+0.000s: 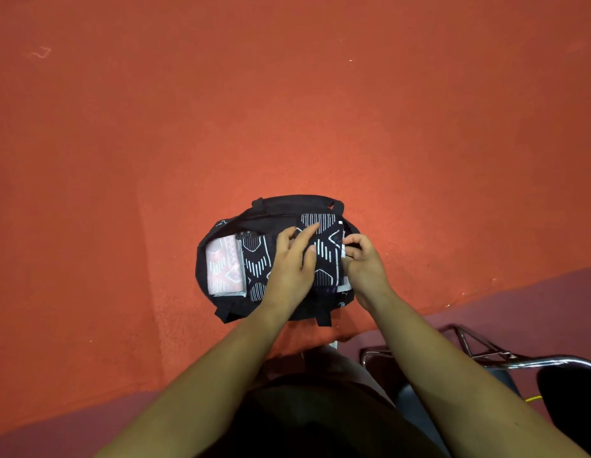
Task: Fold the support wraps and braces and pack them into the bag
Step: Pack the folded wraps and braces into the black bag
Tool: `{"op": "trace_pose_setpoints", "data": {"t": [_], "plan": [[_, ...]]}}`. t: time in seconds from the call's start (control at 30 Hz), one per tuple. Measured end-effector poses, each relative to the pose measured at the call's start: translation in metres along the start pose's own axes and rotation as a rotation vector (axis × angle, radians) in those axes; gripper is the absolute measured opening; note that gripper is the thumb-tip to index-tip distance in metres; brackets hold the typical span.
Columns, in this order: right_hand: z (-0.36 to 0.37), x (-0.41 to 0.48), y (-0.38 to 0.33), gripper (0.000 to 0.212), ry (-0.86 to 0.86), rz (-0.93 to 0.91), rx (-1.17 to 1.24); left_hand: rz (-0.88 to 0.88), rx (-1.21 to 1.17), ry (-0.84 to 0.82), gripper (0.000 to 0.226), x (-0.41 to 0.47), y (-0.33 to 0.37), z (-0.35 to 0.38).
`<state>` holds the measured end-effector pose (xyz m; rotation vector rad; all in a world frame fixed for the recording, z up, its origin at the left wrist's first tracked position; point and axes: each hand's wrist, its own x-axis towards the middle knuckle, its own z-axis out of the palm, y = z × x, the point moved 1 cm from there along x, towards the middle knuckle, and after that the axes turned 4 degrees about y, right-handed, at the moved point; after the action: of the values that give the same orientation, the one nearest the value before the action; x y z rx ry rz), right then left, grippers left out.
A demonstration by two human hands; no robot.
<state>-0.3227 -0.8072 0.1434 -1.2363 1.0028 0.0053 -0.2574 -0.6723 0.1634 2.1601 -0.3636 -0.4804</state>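
A black bag [221, 305] lies open on the red cloth. Inside it, a folded pink patterned wrap [224, 266] lies at the left, and a folded black wrap with white lines [256, 262] lies beside it. A third folded black patterned wrap [327, 256] sits at the right end of the opening. My left hand [292, 259] presses on its left side, fingers over the top. My right hand [363, 262] pinches its right edge, where a white label shows.
The red cloth [287, 110] covers a wide surface around the bag. A metal chair frame [485, 355] with a dark seat stands at the lower right, and a yellow cable [533, 398] shows near it.
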Motion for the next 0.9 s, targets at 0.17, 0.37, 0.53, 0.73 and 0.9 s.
{"op": "trace_pose_setpoints", "data": {"t": [0.17, 0.37, 0.53, 0.73, 0.9], "plan": [[-0.014, -0.001, -0.003, 0.023, 0.132, -0.142, -0.304, -0.085, 0.126, -0.115, 0.068, 0.0, -0.008, 0.018], [-0.038, 0.009, 0.019, 0.017, 0.256, -0.124, -0.781, 0.212, 0.49, 0.013, 0.075, 0.0, -0.009, 0.034], [-0.05, 0.009, 0.015, 0.025, 0.328, -0.214, -0.668, 0.31, 0.546, -0.068, 0.063, 0.005, -0.016, 0.046], [-0.049, -0.011, 0.001, 0.025, 0.312, -0.427, -0.697, 0.331, 0.541, -0.092, 0.059, 0.007, -0.017, 0.057], [-0.033, -0.016, 0.004, 0.013, 0.038, -0.357, -0.526, 0.151, 0.235, -0.1, 0.06, 0.01, -0.007, 0.056]]}}
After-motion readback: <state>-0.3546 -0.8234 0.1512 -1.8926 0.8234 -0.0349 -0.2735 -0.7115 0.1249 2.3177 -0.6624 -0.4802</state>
